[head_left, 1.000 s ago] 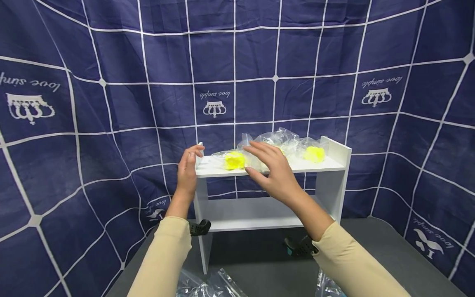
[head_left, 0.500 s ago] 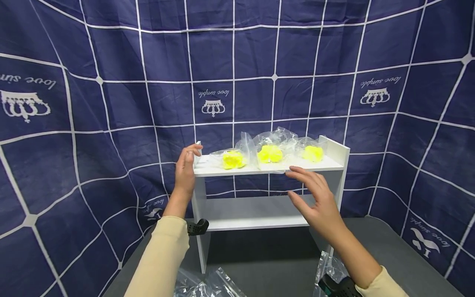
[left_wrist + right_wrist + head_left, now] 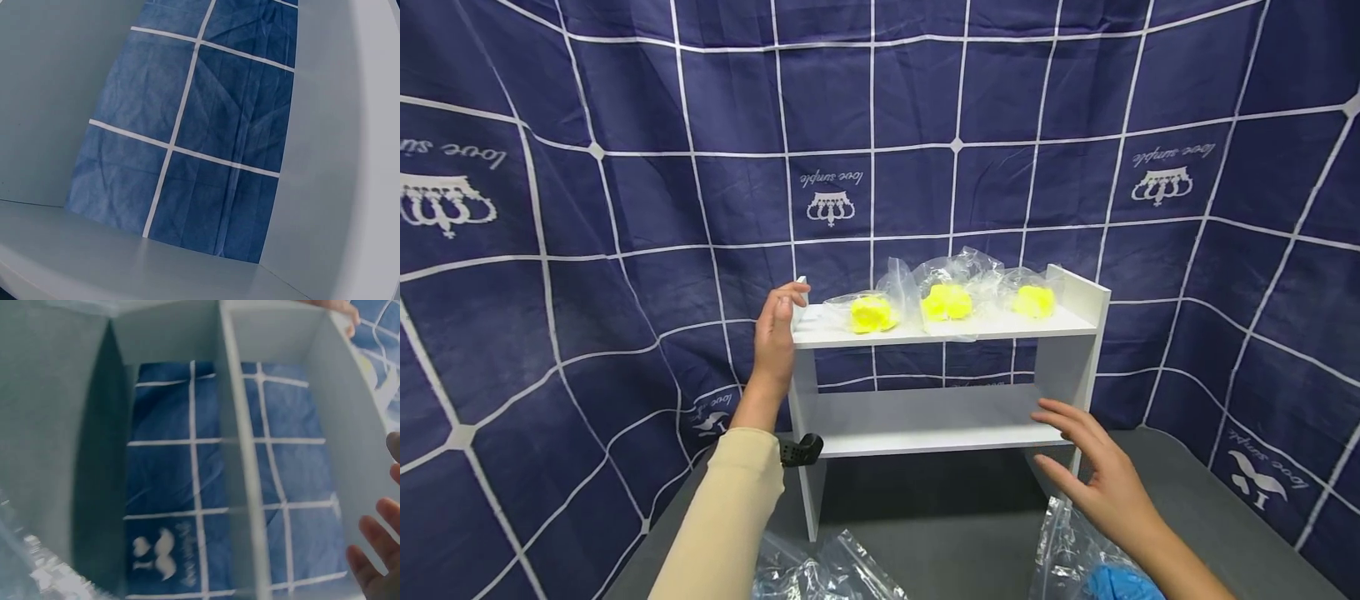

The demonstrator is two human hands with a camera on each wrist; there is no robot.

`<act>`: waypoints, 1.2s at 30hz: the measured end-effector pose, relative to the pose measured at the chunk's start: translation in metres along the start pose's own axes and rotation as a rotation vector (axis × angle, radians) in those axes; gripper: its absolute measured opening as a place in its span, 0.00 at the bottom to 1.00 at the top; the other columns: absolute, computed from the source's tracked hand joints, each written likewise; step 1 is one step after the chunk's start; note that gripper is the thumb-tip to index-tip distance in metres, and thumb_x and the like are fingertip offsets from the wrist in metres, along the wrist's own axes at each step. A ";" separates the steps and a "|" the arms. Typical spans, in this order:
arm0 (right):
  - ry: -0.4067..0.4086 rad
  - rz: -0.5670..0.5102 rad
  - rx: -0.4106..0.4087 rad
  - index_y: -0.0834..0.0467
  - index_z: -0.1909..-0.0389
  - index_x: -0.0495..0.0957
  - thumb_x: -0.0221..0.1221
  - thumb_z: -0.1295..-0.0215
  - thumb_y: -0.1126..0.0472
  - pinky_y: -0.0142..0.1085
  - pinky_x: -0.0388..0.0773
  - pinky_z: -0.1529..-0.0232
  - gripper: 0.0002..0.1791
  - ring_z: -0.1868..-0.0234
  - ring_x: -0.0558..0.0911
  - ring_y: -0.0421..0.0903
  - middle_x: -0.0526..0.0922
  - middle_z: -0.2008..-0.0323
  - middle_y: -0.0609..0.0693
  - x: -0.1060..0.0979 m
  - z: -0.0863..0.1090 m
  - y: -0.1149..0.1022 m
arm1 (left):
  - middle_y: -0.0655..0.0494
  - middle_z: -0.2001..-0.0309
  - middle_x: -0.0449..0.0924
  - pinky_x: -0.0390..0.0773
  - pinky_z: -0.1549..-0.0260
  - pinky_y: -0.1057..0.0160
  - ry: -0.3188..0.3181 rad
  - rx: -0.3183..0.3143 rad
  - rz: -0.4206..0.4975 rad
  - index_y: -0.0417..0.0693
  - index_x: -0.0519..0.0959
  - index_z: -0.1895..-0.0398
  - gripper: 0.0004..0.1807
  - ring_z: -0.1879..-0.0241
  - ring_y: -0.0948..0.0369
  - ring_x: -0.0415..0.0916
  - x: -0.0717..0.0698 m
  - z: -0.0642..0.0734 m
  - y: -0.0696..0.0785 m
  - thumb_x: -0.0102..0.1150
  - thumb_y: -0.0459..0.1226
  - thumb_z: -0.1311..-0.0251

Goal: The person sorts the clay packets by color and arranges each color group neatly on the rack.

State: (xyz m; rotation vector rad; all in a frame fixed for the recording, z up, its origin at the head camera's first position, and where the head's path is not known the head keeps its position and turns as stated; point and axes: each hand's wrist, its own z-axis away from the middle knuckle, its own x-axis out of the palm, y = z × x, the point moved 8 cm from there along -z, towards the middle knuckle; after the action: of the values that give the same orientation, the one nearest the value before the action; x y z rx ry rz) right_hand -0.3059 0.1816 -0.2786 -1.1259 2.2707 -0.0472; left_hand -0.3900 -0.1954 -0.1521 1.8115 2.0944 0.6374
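Observation:
A small white two-tier shelf point(image 3: 925, 421) stands before me in the head view. My left hand point(image 3: 777, 337) is at its upper left side panel, with the fingers bent over the panel's top edge. On the upper board lie three clear plastic bags, each with a bright yellow lump inside: a left lump point(image 3: 872, 314), a middle lump point(image 3: 947, 302) and a right lump point(image 3: 1033, 301). My right hand point(image 3: 1108, 479) holds nothing. It hovers in front of the shelf's lower right, fingers apart and loosely bent, and its fingers point(image 3: 378, 540) show at the right wrist view's edge.
Below my right hand lies a clear zip bag with something blue point(image 3: 1122, 582) in it. More clear zip bags point(image 3: 831, 571) lie at the bottom left on the dark grey table point(image 3: 925, 533). A blue curtain with white grid lines point(image 3: 700, 125) surrounds the table behind and beside the shelf.
My right hand has moved away from the middle bag, down and to the right, uncovering the middle yellow lump. The left hand has stayed at the shelf's side panel.

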 end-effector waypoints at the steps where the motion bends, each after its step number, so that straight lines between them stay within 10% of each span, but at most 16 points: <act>1: -0.011 -0.004 0.020 0.50 0.40 0.73 0.69 0.49 0.68 0.15 0.62 0.47 0.33 0.39 0.68 0.27 0.72 0.37 0.49 -0.001 0.006 0.005 | 0.26 0.45 0.70 0.53 0.31 0.58 -0.001 -0.004 0.001 0.21 0.65 0.63 0.17 0.34 0.50 0.64 0.001 0.000 0.000 0.33 0.32 0.33; 12: -0.277 0.041 0.229 0.41 0.38 0.70 0.68 0.45 0.54 0.33 0.77 0.58 0.32 0.41 0.57 0.14 0.67 0.36 0.40 0.005 0.065 0.058 | 0.25 0.45 0.70 0.55 0.32 0.59 -0.012 0.007 -0.016 0.20 0.65 0.63 0.16 0.33 0.44 0.62 0.007 -0.002 0.002 0.33 0.32 0.32; 20: -0.367 0.142 0.025 0.49 0.42 0.75 0.74 0.60 0.53 0.33 0.74 0.63 0.38 0.44 0.63 0.20 0.67 0.40 0.30 0.003 0.103 0.091 | 0.26 0.45 0.70 0.53 0.30 0.58 -0.005 0.022 -0.025 0.19 0.65 0.63 0.17 0.32 0.46 0.62 0.005 -0.003 0.004 0.32 0.32 0.33; 25: -0.526 0.117 -0.041 0.46 0.39 0.71 0.73 0.59 0.49 0.34 0.74 0.64 0.40 0.44 0.68 0.25 0.74 0.44 0.39 0.013 0.130 0.119 | 0.26 0.46 0.70 0.53 0.30 0.58 0.000 0.021 -0.024 0.20 0.65 0.63 0.17 0.32 0.46 0.62 0.005 -0.002 0.002 0.31 0.32 0.32; 30: -0.515 0.102 -0.207 0.48 0.41 0.72 0.73 0.61 0.41 0.27 0.72 0.65 0.42 0.48 0.73 0.30 0.78 0.49 0.45 0.017 0.150 0.128 | 0.25 0.45 0.69 0.54 0.31 0.59 -0.005 0.011 -0.023 0.20 0.65 0.63 0.17 0.32 0.45 0.62 0.004 -0.001 0.002 0.32 0.32 0.33; 36: -0.534 0.075 -0.199 0.48 0.41 0.73 0.73 0.58 0.41 0.26 0.73 0.65 0.40 0.49 0.74 0.30 0.78 0.49 0.45 0.024 0.157 0.132 | 0.26 0.45 0.70 0.54 0.31 0.59 -0.001 0.009 -0.029 0.20 0.64 0.62 0.17 0.32 0.50 0.63 0.001 0.000 0.000 0.32 0.32 0.32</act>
State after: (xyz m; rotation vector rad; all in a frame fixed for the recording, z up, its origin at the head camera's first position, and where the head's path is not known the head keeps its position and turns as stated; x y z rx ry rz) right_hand -0.3281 0.2832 -0.4569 -1.0018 1.8584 0.4641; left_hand -0.3900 -0.1944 -0.1519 1.7827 2.1223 0.6202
